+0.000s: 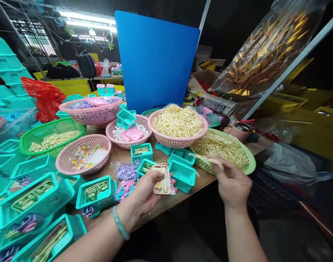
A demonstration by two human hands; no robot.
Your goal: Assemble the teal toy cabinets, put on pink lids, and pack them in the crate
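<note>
My left hand (144, 194) is closed around a small stack of flat plastic frames (163, 179), cream on top with a pink edge showing. A pale green bangle sits on that wrist. My right hand (232, 183) is to the right, fingers pinched on a thin cream plastic piece (207, 158) at the rim of the green basket (249, 168) of cream frames. Between the two hands stand empty teal boxes (183, 174). Small bags of purple and pink parts (125, 178) lie just left of my left hand.
Pink baskets (177, 140) hold cream frames, white bits and coloured pieces. A green basket (50, 136) is at the left. Teal boxes filled with parts (35, 198) crowd the near left. A blue board (155, 58) stands behind. The table edge runs under my hands.
</note>
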